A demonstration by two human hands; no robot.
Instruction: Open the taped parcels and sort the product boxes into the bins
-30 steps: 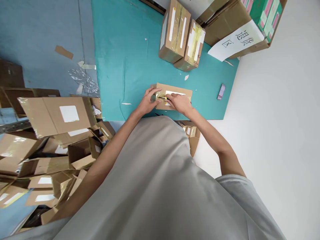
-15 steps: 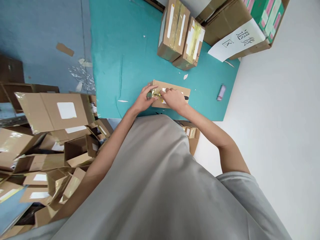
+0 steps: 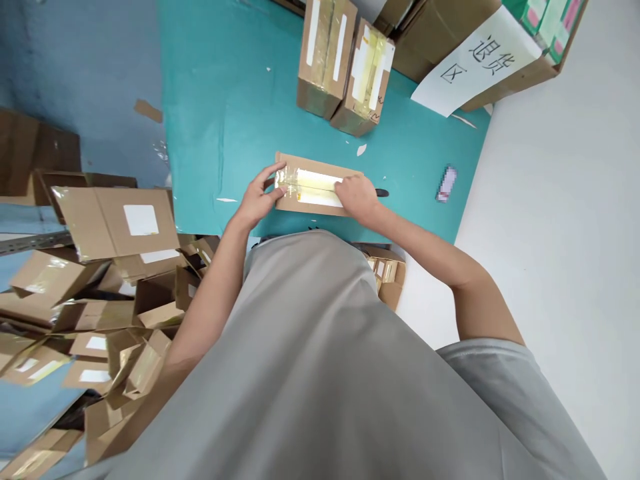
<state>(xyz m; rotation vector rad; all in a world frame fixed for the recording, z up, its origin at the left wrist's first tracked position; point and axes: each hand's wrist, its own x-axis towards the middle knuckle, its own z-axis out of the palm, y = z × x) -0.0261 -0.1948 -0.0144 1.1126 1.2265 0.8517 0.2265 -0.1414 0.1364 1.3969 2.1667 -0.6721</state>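
Note:
A long taped cardboard box [image 3: 287, 200] lies on the teal table in front of me, with white labels and yellowed clear tape along its top. A seam line runs lengthwise through the tape. My left hand [image 3: 256, 201] grips the box's left end, thumb and fingers apart on its top and side. Near the right end, my right hand [image 3: 357, 198] is closed in a fist around a black-handled knife [image 3: 382, 193], whose handle end sticks out to the right. Its blade is hidden under the hand, which sits over the seam.
Two taped cartons [image 3: 327, 60] stand farther back on the table [image 3: 225, 133]. Behind them on the right is a large carton [image 3: 440, 33] with a handwritten paper sign. A small blurred item [image 3: 447, 183] lies at right. Opened boxes [image 3: 115, 220] are heaped on the left.
My right hand has drawn the knife rightward along the box's taped seam, from near the left end to near the right end. My left hand keeps its hold; the box sits farther left in view.

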